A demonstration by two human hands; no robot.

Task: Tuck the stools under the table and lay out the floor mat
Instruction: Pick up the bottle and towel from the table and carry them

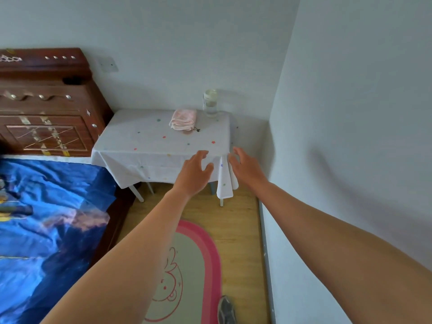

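Observation:
A small table [145,146] covered by a white dotted cloth stands in the corner against the wall. Pale legs [149,187] show beneath the cloth's front edge; I cannot tell which belong to stools. An oval floor mat [210,251] with a pink border and a cartoon drawing lies flat on the wooden floor in front of the table. My left hand [194,170] hovers with fingers spread at the table's front edge. My right hand [245,166] is spread beside the hanging front right corner of the cloth. Neither hand holds anything.
A folded pink towel [183,119] and a glass jar [210,102] sit on the table. A bed with a blue cover [46,218] and a dark wooden headboard [44,101] fills the left. A white wall [350,136] closes the right side. My shoe [226,309] rests by the mat.

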